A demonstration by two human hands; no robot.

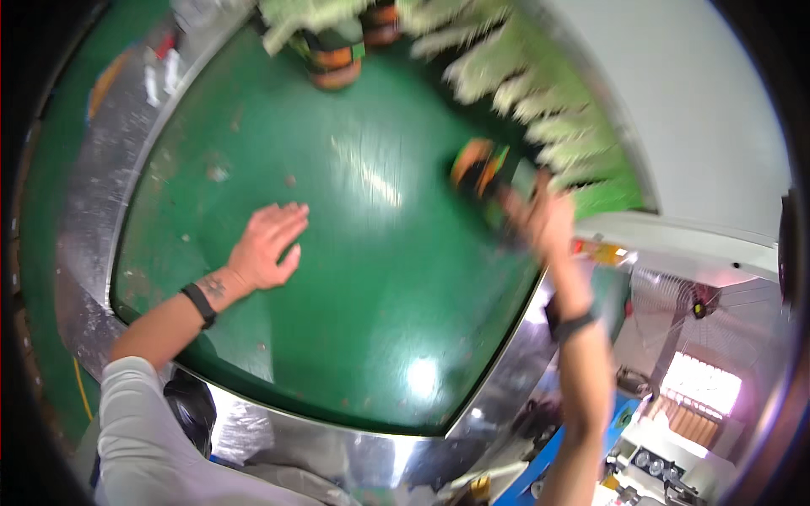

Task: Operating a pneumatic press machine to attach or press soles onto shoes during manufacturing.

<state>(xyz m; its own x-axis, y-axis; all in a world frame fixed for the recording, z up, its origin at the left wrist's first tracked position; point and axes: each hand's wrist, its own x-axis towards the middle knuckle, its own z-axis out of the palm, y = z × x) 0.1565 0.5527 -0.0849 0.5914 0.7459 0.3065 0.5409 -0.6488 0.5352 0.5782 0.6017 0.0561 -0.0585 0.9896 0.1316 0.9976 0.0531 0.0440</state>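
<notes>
- Green surface [342, 329] is framed by a metal rim [363, 451]; pale green fringe strips [553, 126] are hung from 11 round to 2 o'clock.
- Orange-and-black item [477, 169] is seen at about 1 o'clock, badly blurred; its kind cannot be told.
- Right hand [547, 223] is placed between 2 and 3 o'clock, fingers brought to the item's dark near end. How far they are closed, and whether a firm hold is had, cannot be told.
- Left hand [268, 247] is held at 9 o'clock over the green surface: palm spread, fingers straight and close together, thumb set apart, nothing held.
- Two more orange-banded items [335, 66] are seen between 11 and 12, close by the strips.
- Handling, as judged: the body is best gripped squarely, with the strips kept off the knuckles; tilt is best avoided. The free left palm is well placed for steadying.
</notes>
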